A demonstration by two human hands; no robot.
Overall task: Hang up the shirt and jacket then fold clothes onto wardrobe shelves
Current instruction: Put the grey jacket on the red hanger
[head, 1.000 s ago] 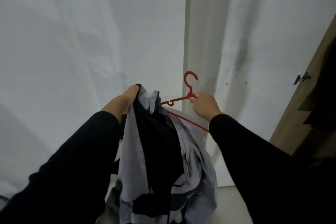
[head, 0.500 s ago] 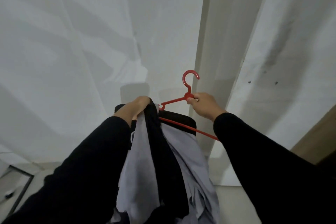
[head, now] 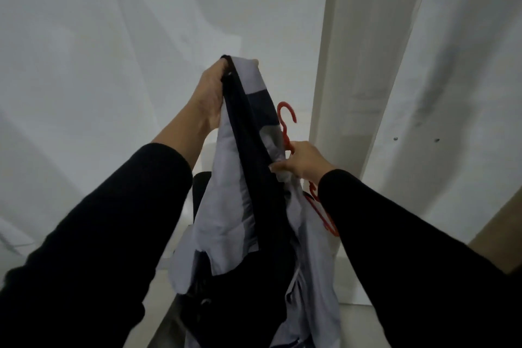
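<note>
White wall (head: 113, 65) and pale pillar (head: 361, 65) rise behind jacket (head: 226, 220).

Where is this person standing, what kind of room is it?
Probably a plain room at home, near a wardrobe. White walls meet at a pale corner post, a brown wooden panel edges in at right, and the hands hold a jacket and red hanger.

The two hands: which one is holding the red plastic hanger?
The right hand grips the red plastic hanger below its hook; the left hand holds only the grey and black jacket.

Red hanger (head: 285, 124), grey-and-black jacket (head: 248, 200)
</note>
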